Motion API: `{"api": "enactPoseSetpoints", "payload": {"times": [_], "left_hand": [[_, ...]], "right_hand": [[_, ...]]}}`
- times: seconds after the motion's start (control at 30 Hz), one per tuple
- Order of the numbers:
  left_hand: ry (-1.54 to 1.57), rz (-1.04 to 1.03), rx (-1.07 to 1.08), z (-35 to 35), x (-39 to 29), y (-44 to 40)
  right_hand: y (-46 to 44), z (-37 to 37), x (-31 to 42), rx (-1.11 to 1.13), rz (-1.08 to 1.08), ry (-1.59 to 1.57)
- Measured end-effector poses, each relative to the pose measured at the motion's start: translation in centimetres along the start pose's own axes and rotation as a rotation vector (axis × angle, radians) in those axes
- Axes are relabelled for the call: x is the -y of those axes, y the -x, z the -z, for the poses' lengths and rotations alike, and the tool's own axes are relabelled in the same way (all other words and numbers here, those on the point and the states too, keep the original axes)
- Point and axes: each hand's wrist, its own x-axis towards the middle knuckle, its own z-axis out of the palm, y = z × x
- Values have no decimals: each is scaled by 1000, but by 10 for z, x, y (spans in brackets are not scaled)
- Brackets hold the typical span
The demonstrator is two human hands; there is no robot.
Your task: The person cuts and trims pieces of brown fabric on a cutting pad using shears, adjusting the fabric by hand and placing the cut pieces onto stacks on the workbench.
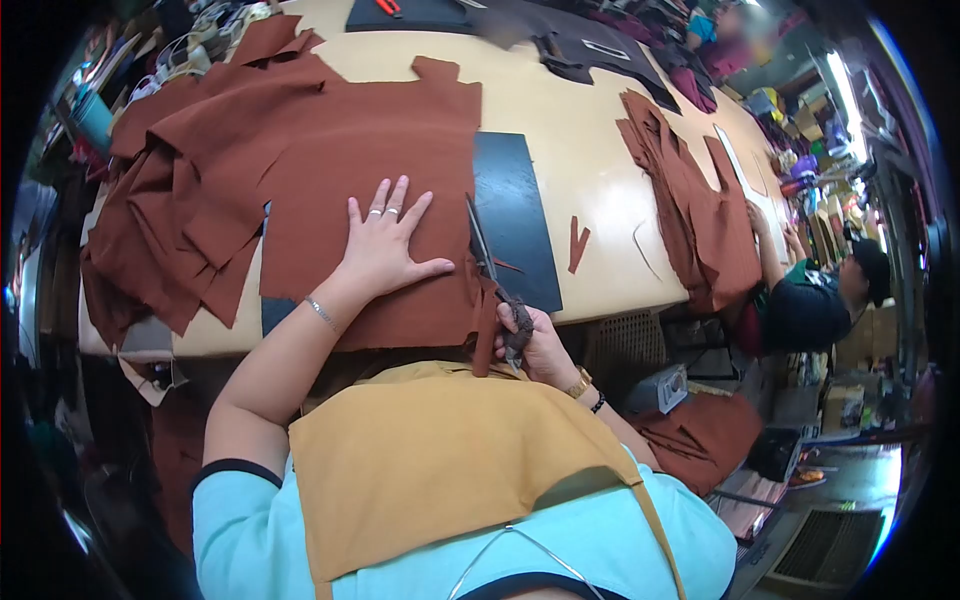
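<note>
My left hand (388,240) lies flat with spread fingers on a sheet of rust-brown fabric (350,145), pressing it against the table. Rings show on two of its fingers. In my right hand (545,345) is a pair of scissors (482,240), its handles wrapped in dark material. The blades point away from me along the fabric's right edge. A narrow strip of brown fabric (485,330) hangs beside the scissors at the table's front edge. Under the sheet is a dark cutting mat (520,220), which shows on the right and at the lower left.
Crumpled brown fabric (180,190) is heaped at the left. More brown pieces (690,210) lie at the right, where a co-worker (815,300) reaches onto the table (590,110). Small scraps (578,245) lie between. Dark fabric (600,45) and red-handled scissors (388,7) are at the far side.
</note>
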Motion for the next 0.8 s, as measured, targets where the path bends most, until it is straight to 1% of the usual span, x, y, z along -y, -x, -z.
{"api": "enactPoseSetpoints", "payload": {"times": [0.33,0.4,0.47,0.5,0.53,0.57,0.63,0.73,0.8], "left_hand": [[6,21,7,-1,-15,15],[9,48,44,4,-18,16],[7,34,56,13,-22,15],[-9,24,62,14,-20,13],[-25,16,67,16,-16,6],[-11,11,142,29,-14,-2],[21,-13,247,35,6,-26],[-66,-116,-37,14,35,-37],[-37,-110,-27,8,38,-36]], "right_hand": [[-15,10,1,76,-28,-23],[-12,3,0,55,-19,-51],[-7,0,-2,16,16,-34],[-10,0,-9,-14,-6,-54],[-15,4,-15,14,6,-28],[-18,7,-19,44,13,-2],[-14,3,-11,33,-1,-8],[-8,-2,1,8,-8,34],[-12,-2,4,0,-45,53]]}}
